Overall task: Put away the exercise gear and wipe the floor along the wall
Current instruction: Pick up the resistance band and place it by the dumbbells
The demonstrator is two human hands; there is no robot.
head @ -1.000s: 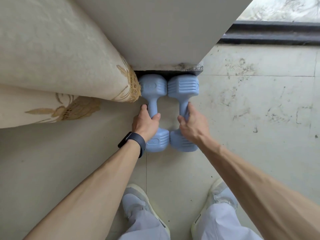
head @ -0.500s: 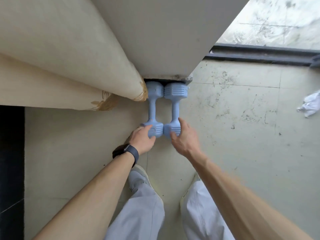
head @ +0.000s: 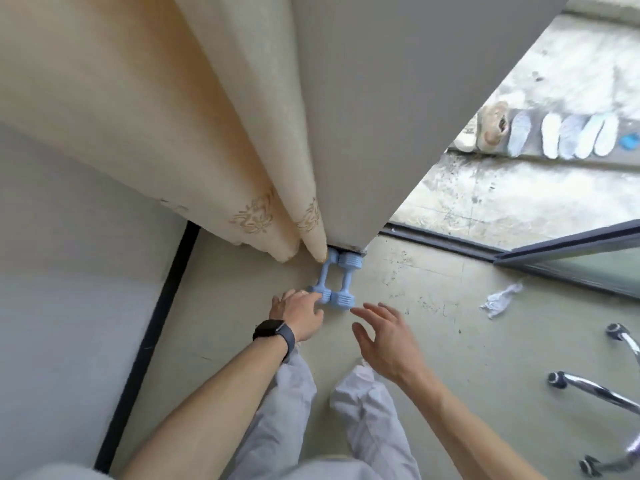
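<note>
My left hand [head: 298,315] reaches toward one o'clock, fingers fairly straight; my right hand [head: 384,341] hovers at its three o'clock (fingers spread, back upward), relaxed.

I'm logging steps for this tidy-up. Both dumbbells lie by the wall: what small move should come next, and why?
Probably take the left hand off the dumbbells and reach the right hand to the crumpled white cloth. The pair lies side by side at the foot of the wall, the right hand is open, and the cloth lies on the floor nearby.
</note>
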